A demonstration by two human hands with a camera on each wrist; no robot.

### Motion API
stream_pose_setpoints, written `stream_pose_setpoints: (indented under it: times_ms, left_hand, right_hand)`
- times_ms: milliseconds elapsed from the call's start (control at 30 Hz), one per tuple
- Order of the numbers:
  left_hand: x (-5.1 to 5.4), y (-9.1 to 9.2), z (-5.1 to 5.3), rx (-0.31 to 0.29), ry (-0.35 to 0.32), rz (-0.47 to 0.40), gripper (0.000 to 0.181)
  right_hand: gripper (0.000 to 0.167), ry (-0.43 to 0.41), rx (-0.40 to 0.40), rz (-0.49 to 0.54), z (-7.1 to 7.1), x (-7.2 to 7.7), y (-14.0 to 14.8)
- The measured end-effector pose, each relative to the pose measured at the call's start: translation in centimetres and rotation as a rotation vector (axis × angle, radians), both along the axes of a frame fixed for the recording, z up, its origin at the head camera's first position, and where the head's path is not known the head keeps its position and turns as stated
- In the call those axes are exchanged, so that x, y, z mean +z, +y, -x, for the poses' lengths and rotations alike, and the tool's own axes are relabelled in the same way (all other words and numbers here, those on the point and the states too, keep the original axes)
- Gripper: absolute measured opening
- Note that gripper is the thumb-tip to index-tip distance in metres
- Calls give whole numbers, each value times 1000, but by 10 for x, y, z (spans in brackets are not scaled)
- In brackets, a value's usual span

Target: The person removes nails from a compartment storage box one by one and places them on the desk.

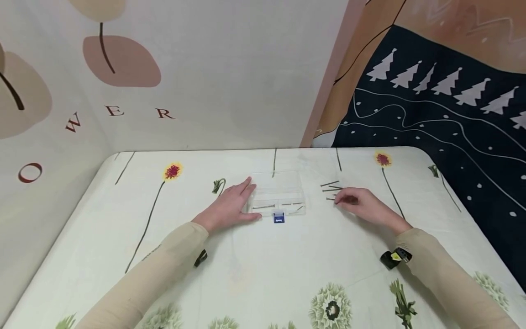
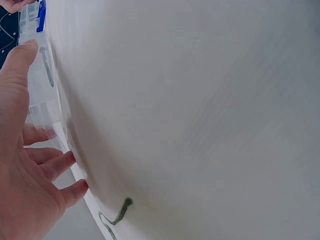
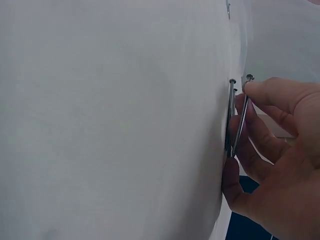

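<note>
Nails [image 1: 332, 190] lie right of the clear box [image 1: 275, 185]; your right fingers [image 3: 262, 132] pinch one, your left hand [image 1: 230, 205] spreads against the box's edge; picking up seems underway, so the next move needs a steady lift

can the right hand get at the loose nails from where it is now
Most likely yes: the right hand is right beside the loose nails, with nothing visible covering them, though it already seems to pinch a nail.
</note>
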State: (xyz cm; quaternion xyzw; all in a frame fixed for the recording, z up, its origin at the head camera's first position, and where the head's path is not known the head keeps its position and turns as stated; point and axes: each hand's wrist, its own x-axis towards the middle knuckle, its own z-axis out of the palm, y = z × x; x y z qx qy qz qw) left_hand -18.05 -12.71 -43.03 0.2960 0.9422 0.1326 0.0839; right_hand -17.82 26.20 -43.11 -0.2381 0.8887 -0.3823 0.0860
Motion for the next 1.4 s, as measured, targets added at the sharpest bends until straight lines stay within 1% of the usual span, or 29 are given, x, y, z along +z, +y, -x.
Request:
stream_pose_setpoints:
  times_ms: [167, 433, 700, 1000, 1167, 1400]
  left_hand:
    - [1, -1, 0, 0, -1, -5, 91]
    - [3, 0, 0, -3, -10, -5, 91]
    - [1, -1, -1, -1, -2, -5, 91]
    - [1, -1, -1, 9, -14, 3, 91]
    - [1, -1, -2, 12, -20, -1, 91]
    - [1, -1, -1, 3, -5, -2, 91]
  right_hand:
    - [14, -16, -1, -10, 1, 1, -2]
    - [14, -14, -54, 8, 0, 9, 0]
    - [12, 17, -54, 44, 1, 15, -13]
    - [13, -24, -12, 72, 1, 20, -36]
    - [13, -12, 21, 78, 3, 19, -51]
    - [14, 4, 80, 82, 6, 16, -72]
